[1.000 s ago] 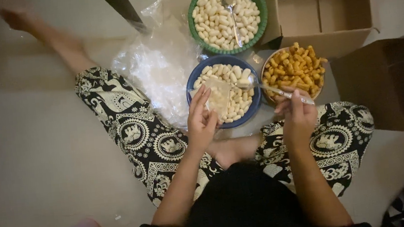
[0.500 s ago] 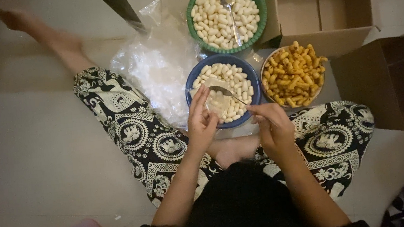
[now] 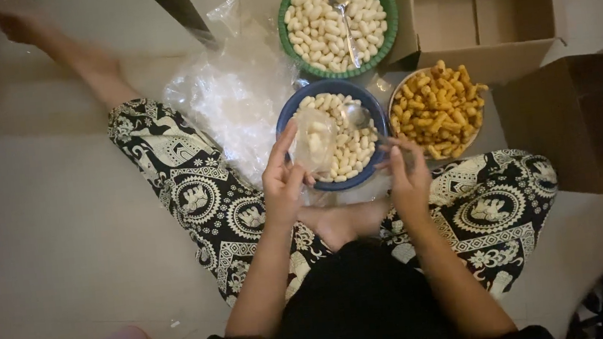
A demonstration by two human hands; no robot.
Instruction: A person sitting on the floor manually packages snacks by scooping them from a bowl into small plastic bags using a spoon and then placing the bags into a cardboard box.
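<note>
The left hand (image 3: pixel 282 182) pinches a small clear bag (image 3: pixel 314 142) upright over the blue bowl (image 3: pixel 290 123) of white puffs, so spills would fall back in. The right hand (image 3: pixel 409 177), at the bowl's 4 o'clock, grips a spoon (image 3: pixel 357 116) dipped into the puffs. An orange-snack bowl (image 3: pixel 392 102) sits at 3 o'clock and a green bowl (image 3: pixel 284 5) at 12.

Round green plastic bowl of white puffed snacks (image 3: pixel 338 22), metal spoon (image 3: pixel 343 12) resting inside, beyond the hands. Open brown cardboard box (image 3: pixel 484 15) beyond the right hand. Crumpled clear plastic bags (image 3: pixel 225 99) beyond the left hand.
</note>
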